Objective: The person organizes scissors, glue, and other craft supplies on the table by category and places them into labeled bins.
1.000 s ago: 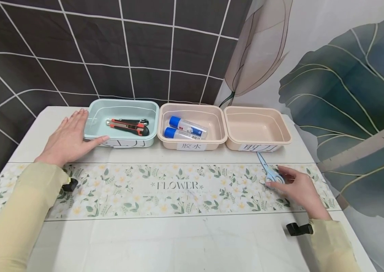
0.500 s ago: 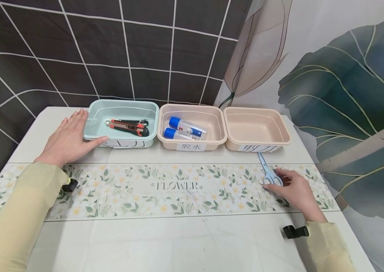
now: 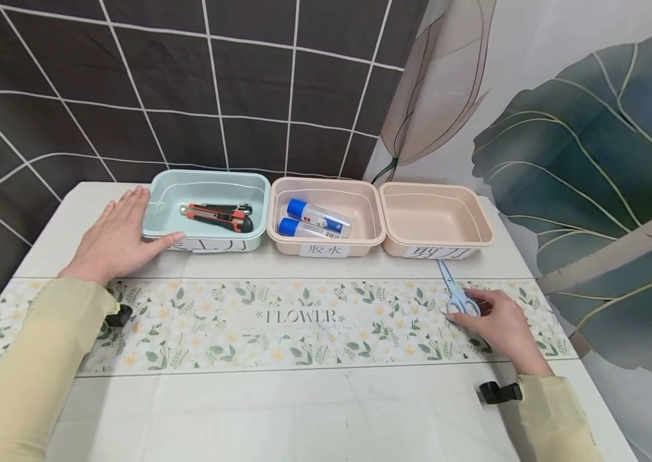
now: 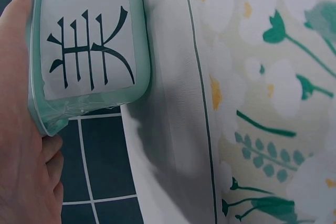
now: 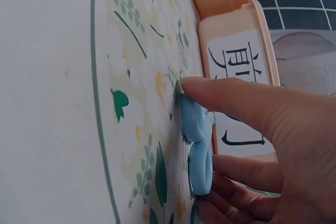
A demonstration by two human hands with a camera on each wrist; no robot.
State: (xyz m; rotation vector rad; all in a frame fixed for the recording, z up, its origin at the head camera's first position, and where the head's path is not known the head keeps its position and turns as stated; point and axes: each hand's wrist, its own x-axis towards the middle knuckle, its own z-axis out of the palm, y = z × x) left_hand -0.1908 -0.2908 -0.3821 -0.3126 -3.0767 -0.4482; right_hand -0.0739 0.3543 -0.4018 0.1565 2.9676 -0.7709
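Note:
Light-blue scissors [image 3: 460, 299] lie on the flowered band of the table, blades pointing at the front of the right-hand peach box [image 3: 436, 221]. My right hand [image 3: 502, 326] holds their handles [image 5: 197, 169] between thumb and fingers, with the thumb on one loop in the right wrist view. The blades are out of sight there. My left hand [image 3: 111, 234] rests with straight fingers along the left side of the teal box [image 3: 205, 240], its thumb across the front rim. Inside that box lie red-and-black utility knives [image 3: 219, 217].
A middle peach box [image 3: 375, 228] holds two blue-capped glue bottles [image 3: 320, 215]. All three boxes stand side by side near the back edge of the white table [image 3: 280, 417], with labels in front. A dark tiled backdrop [image 3: 187, 77] rises behind.
My right hand has shifted slightly left, and the scissors' handles have moved a little with it. My left hand and the boxes look unchanged.

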